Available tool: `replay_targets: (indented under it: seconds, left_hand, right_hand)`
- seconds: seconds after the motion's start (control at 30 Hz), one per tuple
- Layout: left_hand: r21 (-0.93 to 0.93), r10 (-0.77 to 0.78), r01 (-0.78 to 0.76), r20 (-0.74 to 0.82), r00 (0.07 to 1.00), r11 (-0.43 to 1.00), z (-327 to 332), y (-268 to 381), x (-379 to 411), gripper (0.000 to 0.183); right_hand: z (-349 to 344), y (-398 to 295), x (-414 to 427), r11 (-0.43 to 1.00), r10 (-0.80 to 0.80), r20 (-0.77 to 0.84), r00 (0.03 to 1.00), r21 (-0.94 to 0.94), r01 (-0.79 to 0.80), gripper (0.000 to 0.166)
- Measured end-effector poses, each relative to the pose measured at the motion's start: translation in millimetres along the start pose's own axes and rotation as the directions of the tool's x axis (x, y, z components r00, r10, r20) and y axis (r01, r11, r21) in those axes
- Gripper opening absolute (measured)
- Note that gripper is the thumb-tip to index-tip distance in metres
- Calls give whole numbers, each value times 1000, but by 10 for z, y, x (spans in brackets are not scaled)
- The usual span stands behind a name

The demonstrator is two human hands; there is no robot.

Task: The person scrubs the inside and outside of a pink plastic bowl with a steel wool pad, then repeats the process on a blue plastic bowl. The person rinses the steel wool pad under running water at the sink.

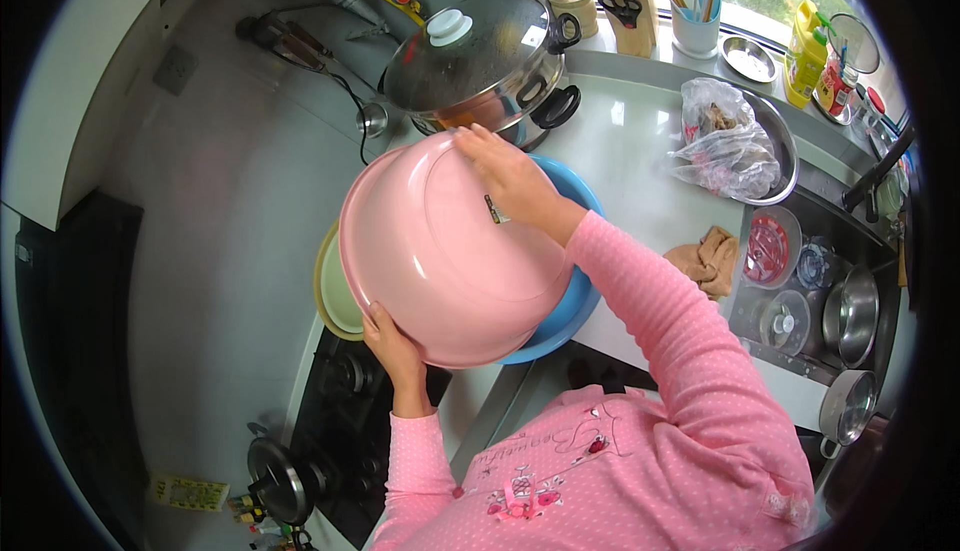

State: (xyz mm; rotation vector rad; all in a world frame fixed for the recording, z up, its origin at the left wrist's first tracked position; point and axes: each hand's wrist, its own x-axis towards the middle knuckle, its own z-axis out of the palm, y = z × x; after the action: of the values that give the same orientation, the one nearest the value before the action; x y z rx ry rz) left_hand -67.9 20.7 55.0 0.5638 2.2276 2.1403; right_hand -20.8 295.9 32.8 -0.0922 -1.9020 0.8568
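A large pink plastic basin [457, 251] is tilted so that its underside faces me, with a small label on the base. My left hand [397, 348] grips its lower rim. On the basin's base rests my right hand [517, 183], palm down and fingers spread toward the far edge. Partly covered by it, a blue basin [574, 318] stands on the counter. To the left, part of a pale green basin with a yellowish rim [330, 311] shows behind the pink one. What the basins contain is hidden.
A lidded steel steamer pot [480, 55] stands beyond the basins. To the right are a steel bowl [787, 153] with a plastic bag [727, 146], a brown cloth [709, 258] and a sink [817, 239] holding bowls. A black gas hob [337, 431] lies at lower left.
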Motion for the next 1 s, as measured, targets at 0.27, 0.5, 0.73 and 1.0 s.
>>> replay_targets:
  seconds: [0.27, 0.5, 0.73, 1.0]
  left_hand:
    - [-17, 16, -16, 14, 1000, 1000, -46, -50, -8, 45]
    - [41, 38, -40, 42, 998, 998, -29, -28, -48, 46]
    - [1, 18, -18, 56, 998, 1000, -9, -4, -63, 49]
    - [75, 43, -45, 37, 998, 996, -26, -30, -91, 48]
  right_hand:
    - [-134, 370, -460, 872, 484, -36, 874, 107, -478, 32]
    - [-213, 160, -11, 919, 368, 27, 930, 140, -368, 32]
    - [-231, 398, -472, 869, 472, 4, 882, 166, -466, 33]
    - [-142, 395, -500, 803, 587, -28, 809, 144, -578, 33]
